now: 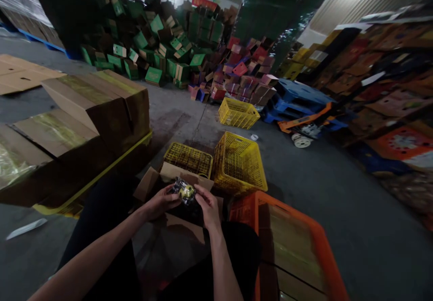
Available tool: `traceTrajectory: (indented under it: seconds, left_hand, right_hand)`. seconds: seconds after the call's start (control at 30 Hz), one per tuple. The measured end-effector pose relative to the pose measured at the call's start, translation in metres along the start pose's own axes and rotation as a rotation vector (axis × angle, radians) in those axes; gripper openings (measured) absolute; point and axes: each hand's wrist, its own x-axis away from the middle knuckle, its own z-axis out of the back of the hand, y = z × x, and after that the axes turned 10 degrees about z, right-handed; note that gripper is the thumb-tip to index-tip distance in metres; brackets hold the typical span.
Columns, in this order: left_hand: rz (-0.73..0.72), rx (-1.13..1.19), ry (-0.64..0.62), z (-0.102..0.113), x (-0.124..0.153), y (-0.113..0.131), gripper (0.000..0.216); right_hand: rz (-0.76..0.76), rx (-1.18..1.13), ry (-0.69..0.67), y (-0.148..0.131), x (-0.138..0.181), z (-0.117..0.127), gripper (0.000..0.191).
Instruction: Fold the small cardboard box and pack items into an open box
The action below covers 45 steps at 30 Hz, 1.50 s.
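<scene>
Both hands are on the same thing here: left hand (161, 201) and right hand (207, 205) each pinch one side of a small wrapped packet (184, 191), dark shiny film with something yellow showing through. Fingers are curled onto it from both ends, thumbs on top as far as I can tell. It's dim and a bit blurry, so I can't say whether the film is sealed or torn.

The packet sits right between the hands, just above the open cardboard box (176, 173), whose flaps stand up just past the fingertips.

My take on doing this bit well: that film looks slippery, so grip with the fingertips near the packet's edges and not around the middle, and go light so whatever's inside doesn't get squashed. Holding it low over the box is smart, since a dropped packet lands in the box and not on the concrete. The light is poor, so tilting it toward the lamps would help with checking it.

Just beyond the box are two yellow crates, a flat one (188, 158) and a tipped one (240, 163). An orange crate (318, 242) is close by to the right of the right hand. Stacked brown cartons (101, 107) are off to the left of the left hand, and a big jumble of coloured boxes (189, 53) is well ahead.
</scene>
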Motion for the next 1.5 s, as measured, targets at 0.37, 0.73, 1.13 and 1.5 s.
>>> traceTrajectory:
  seconds: [0.37, 0.73, 1.13, 1.5]
  left_hand:
    - [-0.122, -0.085, -0.027, 0.002, -0.001, -0.003, 0.057]
    - [-0.197, -0.194, -0.047, 0.002, 0.0, -0.002, 0.053]
    - [-0.172, -0.285, -0.043, 0.007, -0.003, -0.008, 0.055]
    - [-0.143, -0.243, -0.043, 0.005, 0.0, -0.006, 0.058]
  right_hand:
    - [-0.092, 0.008, 0.129, 0.021, -0.002, -0.002, 0.033]
    - [0.0, 0.182, 0.051, 0.018, -0.004, -0.004, 0.023]
    - [0.135, 0.549, -0.121, 0.019, -0.003, -0.008, 0.017]
    - [0.264, 0.665, -0.186, 0.012, -0.002, -0.011, 0.028]
